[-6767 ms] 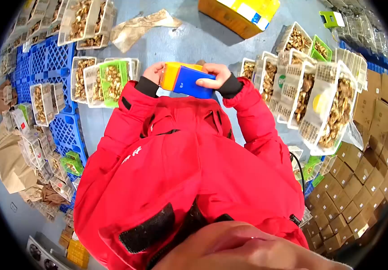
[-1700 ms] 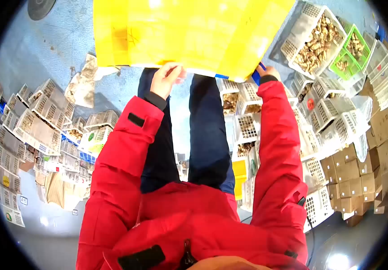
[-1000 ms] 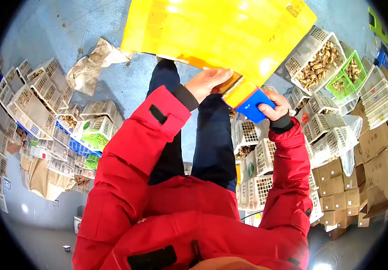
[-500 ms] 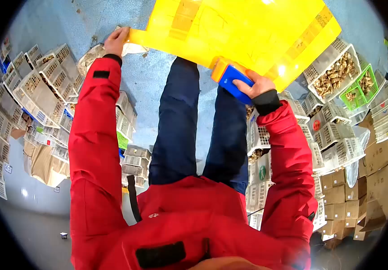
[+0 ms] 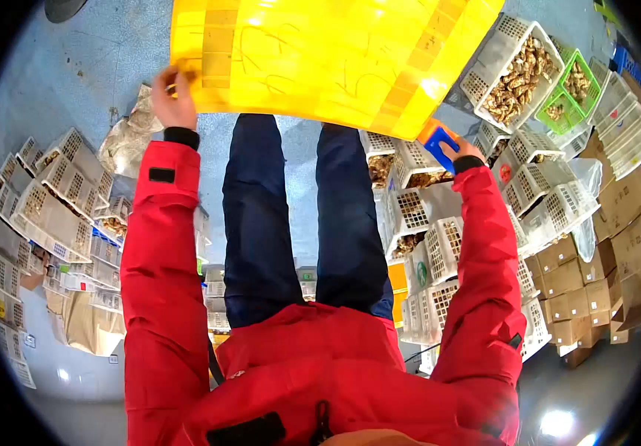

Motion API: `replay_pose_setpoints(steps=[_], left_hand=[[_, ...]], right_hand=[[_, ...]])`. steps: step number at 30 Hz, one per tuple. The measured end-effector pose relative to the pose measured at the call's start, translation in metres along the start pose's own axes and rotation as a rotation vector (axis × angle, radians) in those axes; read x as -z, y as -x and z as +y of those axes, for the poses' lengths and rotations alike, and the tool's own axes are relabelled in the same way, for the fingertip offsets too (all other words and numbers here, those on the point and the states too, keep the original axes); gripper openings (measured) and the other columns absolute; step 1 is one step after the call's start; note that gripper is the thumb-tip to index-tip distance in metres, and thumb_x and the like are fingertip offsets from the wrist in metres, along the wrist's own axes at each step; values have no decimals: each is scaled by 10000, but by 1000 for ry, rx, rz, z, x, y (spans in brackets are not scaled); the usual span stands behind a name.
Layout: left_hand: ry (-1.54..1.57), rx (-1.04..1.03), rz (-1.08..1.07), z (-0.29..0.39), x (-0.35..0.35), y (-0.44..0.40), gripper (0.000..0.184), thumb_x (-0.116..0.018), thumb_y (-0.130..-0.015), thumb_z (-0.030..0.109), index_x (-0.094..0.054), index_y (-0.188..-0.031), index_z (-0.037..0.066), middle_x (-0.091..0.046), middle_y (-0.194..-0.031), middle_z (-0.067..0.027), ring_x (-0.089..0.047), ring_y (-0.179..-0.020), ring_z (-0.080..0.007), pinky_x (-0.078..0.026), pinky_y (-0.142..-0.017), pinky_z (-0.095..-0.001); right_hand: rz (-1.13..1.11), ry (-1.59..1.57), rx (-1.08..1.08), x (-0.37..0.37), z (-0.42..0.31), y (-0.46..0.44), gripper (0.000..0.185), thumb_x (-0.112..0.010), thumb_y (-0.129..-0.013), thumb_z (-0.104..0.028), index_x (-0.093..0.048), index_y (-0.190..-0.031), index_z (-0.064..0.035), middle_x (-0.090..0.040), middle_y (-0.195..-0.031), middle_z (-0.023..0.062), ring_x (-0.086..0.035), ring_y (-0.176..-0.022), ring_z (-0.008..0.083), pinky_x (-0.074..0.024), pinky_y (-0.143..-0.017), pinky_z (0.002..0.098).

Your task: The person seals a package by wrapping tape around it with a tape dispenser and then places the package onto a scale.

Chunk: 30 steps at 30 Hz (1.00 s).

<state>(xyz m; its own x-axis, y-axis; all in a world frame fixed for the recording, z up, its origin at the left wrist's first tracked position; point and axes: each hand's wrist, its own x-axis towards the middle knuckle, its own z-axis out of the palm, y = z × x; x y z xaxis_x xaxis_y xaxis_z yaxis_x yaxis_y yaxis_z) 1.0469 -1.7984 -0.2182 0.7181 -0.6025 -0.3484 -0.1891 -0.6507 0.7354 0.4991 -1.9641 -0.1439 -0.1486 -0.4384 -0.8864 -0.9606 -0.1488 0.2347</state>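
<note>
A large yellow panel (image 5: pixel 313 52), maybe one side of a box, fills the top middle, with brownish tape strips (image 5: pixel 218 48) across it and dark scribbled marks. At its lower left corner is my left hand (image 5: pixel 175 100), fingers bent around the edge; the fingertips are partly blurred. Near the lower right corner, my right hand (image 5: pixel 463 151) is closed around a blue and orange tape dispenser (image 5: pixel 439 141), which meets the panel's edge. My legs in dark trousers (image 5: pixel 261 193) show below the panel.
White slatted crates (image 5: pixel 60 215) stand in stacks on the left and right. One crate (image 5: pixel 517 74) holds brown, knobbly pieces, beside a green divided basket (image 5: pixel 569 93). Cardboard boxes (image 5: pixel 569 290) are piled at right. A crumpled beige sack (image 5: pixel 131 137) lies on the blue floor (image 5: pixel 112 59).
The panel has shifted left and down in view. My right hand moved right and slightly down with the tape dispenser to the panel's corner. My left hand moved from an extended strip to the corner.
</note>
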Motion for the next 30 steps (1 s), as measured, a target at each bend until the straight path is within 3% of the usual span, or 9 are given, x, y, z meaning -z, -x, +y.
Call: replay_pose_setpoints(steps=[2, 5, 9, 13, 16, 20, 24, 29, 30], left_hand=[[354, -11, -209, 28, -67, 48, 186, -583, -815, 121, -561, -967, 16, -568, -998, -93, -552, -893, -192, -446, -804, -297], [-259, -631, -309, 111, -122, 76, 432, -636, -772, 217, -510, -1170, 107, -477, -1237, -125, -439, -1145, -293, -327, -981, -383], [-684, -721, -472, 103, -175, 78, 554, -553, -782, 451, -429, -1270, 220, -285, -1398, -63, -226, -1300, -278, -123, -1042, -525], [-644, -814, -337, 82, -187, 80, 580, -569, -755, 464, -421, -1270, 242, -299, -1383, -74, -236, -1294, -288, -117, -1031, -555], [-684, -808, -360, 84, -186, 81, 569, -581, -748, 449, -435, -1255, 237, -310, -1373, -79, -244, -1288, -295, -125, -1030, -556], [-674, -863, -298, 80, -188, 80, 569, -604, -727, 428, -451, -1237, 228, -323, -1358, -95, -254, -1277, -315, -147, -1024, -558], [-698, -838, -340, 86, -186, 80, 574, -602, -722, 428, -459, -1235, 211, -348, -1351, -119, -265, -1272, -334, -134, -1025, -553], [-697, -845, -345, 87, -188, 81, 570, -548, -761, 438, -439, -1264, 192, -317, -1380, -132, -229, -1297, -339, -101, -1038, -545], [-702, -852, -345, 85, -189, 81, 575, -547, -760, 440, -436, -1267, 192, -318, -1379, -133, -228, -1297, -341, -100, -1039, -544]], right_hand=[[4, -99, -49, -11, -23, -13, 618, -522, -714, -621, -596, -1097, -142, -614, -985, 204, -584, -943, 345, -440, -824, 406], [6, -48, -80, -16, -27, -32, 594, -525, -729, -589, -606, -1080, -117, -612, -948, 227, -591, -904, 365, -447, -808, 421], [15, -131, -78, -21, -37, -46, 619, -510, -718, -625, -628, -1045, -113, -619, -936, 219, -590, -926, 350, -449, -815, 422], [270, -414, -181, -28, -33, -55, 701, -525, -700, -659, -634, -996, -33, -615, -910, 240, -578, -943, 368, -446, -819, 423], [566, -776, -334, -13, -53, -37, 577, -557, -770, -541, -610, -957, 2, -620, -791, 218, -600, -764, 354, -458, -673, 407], [1142, -850, -41, 3, -90, -15, 337, -688, -751, -295, -503, -749, -13, -522, -636, 133, -491, -526, 277, -404, -516, 351], [1129, -548, 320, 52, -167, 12, 273, -725, -680, -206, -519, -754, -42, -525, -708, 119, -509, -655, 304, -401, -623, 395], [1198, -915, 822, 75, -171, -7, 277, -661, -695, -127, -556, -937, -45, -557, -983, 146, -528, -928, 329, -396, -855, 404], [1220, -930, 714, 77, -149, 7, 243, -629, -744, -113, -547, -957, -30, -539, -1019, 167, -515, -954, 323, -396, -861, 404]])
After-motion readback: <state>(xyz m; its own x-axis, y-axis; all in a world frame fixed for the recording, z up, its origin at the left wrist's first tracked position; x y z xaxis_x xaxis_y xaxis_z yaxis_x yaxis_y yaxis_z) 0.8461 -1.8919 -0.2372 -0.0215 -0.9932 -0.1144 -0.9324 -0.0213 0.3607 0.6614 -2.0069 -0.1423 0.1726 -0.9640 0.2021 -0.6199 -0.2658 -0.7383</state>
